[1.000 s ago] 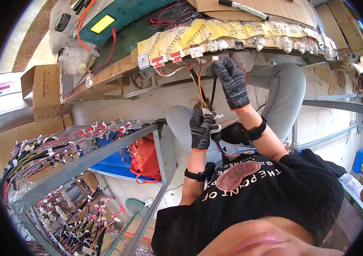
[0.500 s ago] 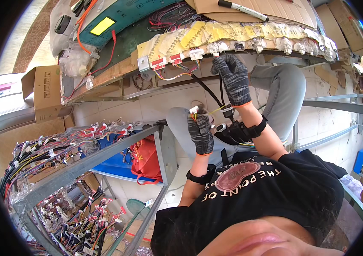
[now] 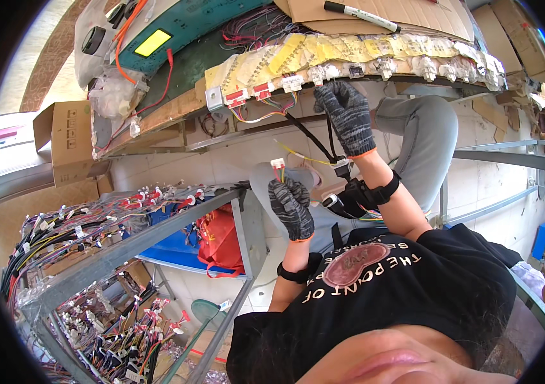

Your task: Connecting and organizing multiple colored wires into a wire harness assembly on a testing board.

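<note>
My left hand (image 3: 291, 208), in a dark grey knitted glove, pinches a few coloured wires that end in a white connector (image 3: 277, 164). The connector points up beyond the fingertips, away from the board. My right hand (image 3: 346, 118), gloved alike, is closed at the front edge of the work board, its fingertips touching or close beside a white socket (image 3: 318, 75). A black cable (image 3: 330, 136) runs up into this hand; its upper end is hidden by the fingers. Farther left, red-and-white connectors (image 3: 237, 97) and a white connector (image 3: 291, 83) sit along the edge with wires hanging below.
Yellow paper labels (image 3: 298, 52) cover the board's edge. Behind lie a teal tester (image 3: 176, 32) with a lit screen, and a marker (image 3: 362, 16) on cardboard. At left, a metal rack (image 3: 125, 246) bears bundled harnesses, near a red bag (image 3: 218, 237) and an open carton (image 3: 71, 137).
My left hand has moved left and turned, carrying the white connector away from the other cables. My right hand stays closed at the board's edge, almost unmoved.
</note>
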Motion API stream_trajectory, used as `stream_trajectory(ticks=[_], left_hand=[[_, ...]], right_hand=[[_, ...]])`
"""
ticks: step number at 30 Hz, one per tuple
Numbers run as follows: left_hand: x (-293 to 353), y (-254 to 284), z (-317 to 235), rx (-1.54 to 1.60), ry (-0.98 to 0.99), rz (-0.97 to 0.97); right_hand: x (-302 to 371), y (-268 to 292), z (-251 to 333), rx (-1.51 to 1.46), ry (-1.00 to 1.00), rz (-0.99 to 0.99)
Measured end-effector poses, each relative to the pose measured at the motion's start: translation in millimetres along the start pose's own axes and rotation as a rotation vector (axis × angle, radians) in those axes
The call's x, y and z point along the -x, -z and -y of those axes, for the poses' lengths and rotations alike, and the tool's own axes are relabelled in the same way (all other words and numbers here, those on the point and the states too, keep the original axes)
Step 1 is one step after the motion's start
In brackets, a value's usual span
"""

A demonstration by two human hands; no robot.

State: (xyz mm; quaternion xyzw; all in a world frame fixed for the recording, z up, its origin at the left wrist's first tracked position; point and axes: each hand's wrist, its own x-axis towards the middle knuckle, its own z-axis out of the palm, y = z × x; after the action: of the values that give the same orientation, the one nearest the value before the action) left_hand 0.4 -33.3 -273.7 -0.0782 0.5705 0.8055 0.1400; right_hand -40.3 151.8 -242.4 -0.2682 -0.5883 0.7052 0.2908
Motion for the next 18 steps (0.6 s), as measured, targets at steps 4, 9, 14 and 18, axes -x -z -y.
stream_trajectory(ticks=[4, 9, 14, 18], left_hand=[[-22, -22, 12, 0.253, 0.228, 0.175], [-43, -74, 12, -0.726, -0.969, 0.569], [-18, -115, 7, -0.325, -0.331, 0.563], [1, -89, 8, -0.259, -0.264, 0.354]], right_hand=[[1, 1, 19, 0.333, 0.102, -0.04], [33, 25, 33, 0.536, 0.407, -0.017], [-1, 51, 29, 0.475, 0.167, 0.073], [-8, 53, 32, 0.185, -0.108, 0.107]])
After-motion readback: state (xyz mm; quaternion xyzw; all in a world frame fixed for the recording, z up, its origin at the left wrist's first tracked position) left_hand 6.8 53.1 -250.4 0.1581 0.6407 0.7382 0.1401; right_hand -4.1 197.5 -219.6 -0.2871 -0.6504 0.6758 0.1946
